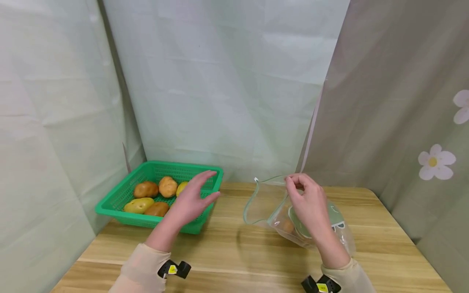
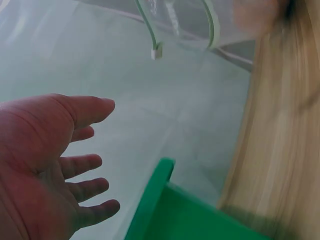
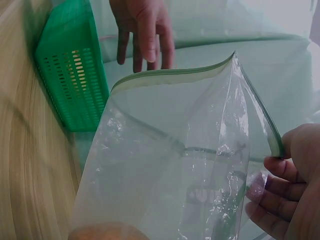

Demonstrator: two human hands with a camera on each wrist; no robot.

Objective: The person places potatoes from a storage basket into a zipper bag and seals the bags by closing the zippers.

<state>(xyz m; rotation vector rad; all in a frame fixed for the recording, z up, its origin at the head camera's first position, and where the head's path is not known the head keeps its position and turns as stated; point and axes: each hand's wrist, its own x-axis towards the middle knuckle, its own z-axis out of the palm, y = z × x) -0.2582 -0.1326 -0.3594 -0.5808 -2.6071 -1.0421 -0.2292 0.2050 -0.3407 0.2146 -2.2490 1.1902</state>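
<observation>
My right hand (image 1: 307,199) pinches the rim of a clear zip bag (image 3: 165,115) between thumb and fingers. The bag's green-edged mouth gapes toward the left, and its white slider (image 2: 157,51) sits at one corner. Inside, near the bottom, lies a round orange-brown item (image 1: 288,226); a green print covers part of the bag's front. My left hand (image 1: 192,199), fingers spread and holding nothing, hovers by the right side of a green plastic basket (image 1: 157,221). In that basket are several potato-like items, among them a brown one (image 1: 145,189) and a yellow oblong one (image 1: 139,205).
A yellow item (image 1: 181,188) in the basket is partly hidden by my left hand. The wooden table (image 1: 227,260) runs under everything. Pale cloth (image 1: 227,81) hangs behind, and a grey-brown cloth with flower prints (image 1: 436,162) hangs at the right.
</observation>
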